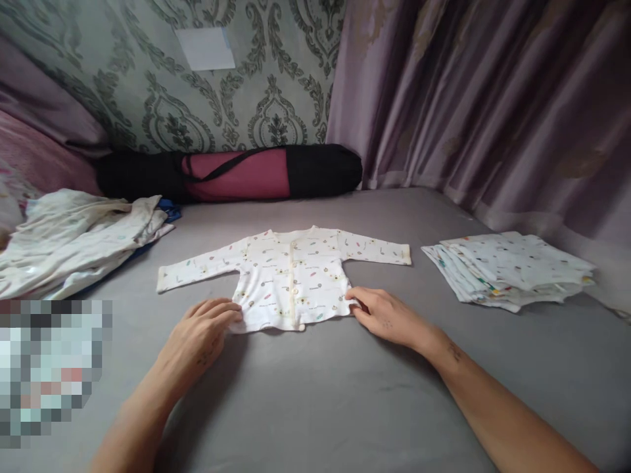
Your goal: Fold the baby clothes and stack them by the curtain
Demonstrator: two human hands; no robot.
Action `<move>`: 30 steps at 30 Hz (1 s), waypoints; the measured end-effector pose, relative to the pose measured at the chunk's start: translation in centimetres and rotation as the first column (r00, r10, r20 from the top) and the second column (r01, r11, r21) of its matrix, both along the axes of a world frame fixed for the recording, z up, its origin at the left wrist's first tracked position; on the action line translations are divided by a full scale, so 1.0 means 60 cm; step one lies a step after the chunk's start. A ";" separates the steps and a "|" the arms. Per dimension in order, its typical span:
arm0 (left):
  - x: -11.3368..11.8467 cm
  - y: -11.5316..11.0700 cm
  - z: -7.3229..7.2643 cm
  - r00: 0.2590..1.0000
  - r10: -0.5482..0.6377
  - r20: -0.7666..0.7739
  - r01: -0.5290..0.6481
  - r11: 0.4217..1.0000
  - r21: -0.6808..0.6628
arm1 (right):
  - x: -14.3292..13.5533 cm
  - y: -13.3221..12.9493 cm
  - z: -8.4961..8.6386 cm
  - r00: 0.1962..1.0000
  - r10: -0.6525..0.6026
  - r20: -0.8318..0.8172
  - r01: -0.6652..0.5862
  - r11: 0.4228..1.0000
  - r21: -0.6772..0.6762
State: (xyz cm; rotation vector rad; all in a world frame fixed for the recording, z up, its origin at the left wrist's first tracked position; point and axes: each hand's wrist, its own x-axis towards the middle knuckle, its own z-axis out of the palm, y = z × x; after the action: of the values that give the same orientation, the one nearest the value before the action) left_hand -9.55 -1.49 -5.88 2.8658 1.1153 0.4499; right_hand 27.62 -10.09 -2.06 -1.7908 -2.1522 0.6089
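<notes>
A small white baby shirt (pixel 315 279) with a scattered print and a buttoned front lies spread on the grey sheet, both sleeves stretched out sideways. My left hand (pixel 210 328) is closed at the shirt's lower left corner, its fingertips on the hem. At the lower right corner, my right hand (pixel 377 312) pinches a bit of the hem between thumb and fingers. The collar points away from me, toward the wall. Part of each bottom corner is hidden under my fingers.
A stack of folded printed clothes (pixel 517 266) sits to the right. Rumpled light clothes (pixel 83 236) are heaped at the left, above a pixelated patch. Along the wall lies a black and maroon long bag (pixel 236 176). Purple curtains (pixel 444 98) hang on the right.
</notes>
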 end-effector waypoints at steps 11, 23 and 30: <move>0.156 -0.049 0.109 0.986 -0.116 0.121 0.105 0.990 0.099 | 0.072 0.046 0.050 0.979 0.097 -0.177 -0.131 0.973 -0.191; 0.397 -0.101 0.058 0.965 -0.224 -0.139 0.227 0.974 0.001 | 0.057 0.167 -0.028 0.957 -0.193 0.218 0.164 0.976 0.146; 0.403 -0.088 0.021 0.987 -0.126 -0.104 0.120 0.990 -0.068 | 0.059 0.180 -0.028 0.959 -0.177 0.221 0.145 0.978 0.153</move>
State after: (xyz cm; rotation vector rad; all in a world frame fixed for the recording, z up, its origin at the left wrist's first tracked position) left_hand 14.60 -6.76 -4.62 2.9137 0.9403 0.2530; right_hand 31.17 0.70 -3.73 -2.0220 -2.1032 0.2163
